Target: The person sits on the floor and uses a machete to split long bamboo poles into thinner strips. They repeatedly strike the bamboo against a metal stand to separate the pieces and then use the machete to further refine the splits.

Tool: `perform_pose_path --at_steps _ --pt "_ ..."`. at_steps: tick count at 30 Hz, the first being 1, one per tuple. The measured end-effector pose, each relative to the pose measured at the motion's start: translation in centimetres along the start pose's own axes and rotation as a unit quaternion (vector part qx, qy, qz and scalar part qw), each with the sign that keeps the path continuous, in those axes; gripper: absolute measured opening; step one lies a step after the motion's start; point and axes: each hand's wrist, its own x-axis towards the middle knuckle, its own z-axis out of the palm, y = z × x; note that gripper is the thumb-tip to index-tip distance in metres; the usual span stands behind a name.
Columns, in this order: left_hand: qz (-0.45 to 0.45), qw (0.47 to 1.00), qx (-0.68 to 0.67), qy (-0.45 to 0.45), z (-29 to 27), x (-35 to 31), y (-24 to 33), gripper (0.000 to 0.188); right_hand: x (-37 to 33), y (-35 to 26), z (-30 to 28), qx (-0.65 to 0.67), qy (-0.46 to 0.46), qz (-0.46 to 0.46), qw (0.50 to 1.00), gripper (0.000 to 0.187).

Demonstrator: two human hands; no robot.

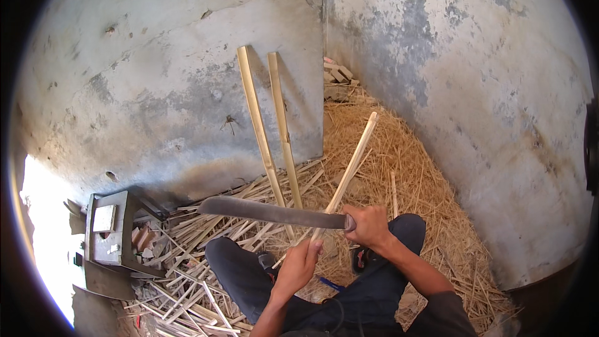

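Observation:
My right hand (370,227) is closed round the handle of a machete (268,210), its long dark blade reaching left across my lap. Under or against the blade, near the handle, runs a pale split bamboo strip (355,161), tilted up and away to the right. My left hand (301,267) grips the strip's lower part just below the blade. Whether the edge has bitten into the bamboo, I cannot tell. Beyond the blade, two longer split bamboo pieces, a left one (252,103) and a right one (279,100), lean on the wall.
Bamboo strips (187,287) lie heaped on the left, and fine shavings (430,212) cover the floor to the right. At the left stands a worn grey box (112,228) beside broken rubble (145,240). Bricks (339,75) are piled in the corner between peeling walls (486,112).

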Motion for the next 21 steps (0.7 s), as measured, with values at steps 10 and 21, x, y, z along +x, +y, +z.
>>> perform_pose_path --at_steps 10,21 --pt "0.028 0.998 -0.026 0.051 0.3 0.9 0.5 0.036 -0.7 -2.3 2.1 0.028 0.026 0.010 0.999 0.019" --pt "-0.004 0.998 0.003 0.059 -0.1 0.2 -0.4 0.036 1.1 -1.2 1.1 0.009 0.030 0.026 0.999 0.020"
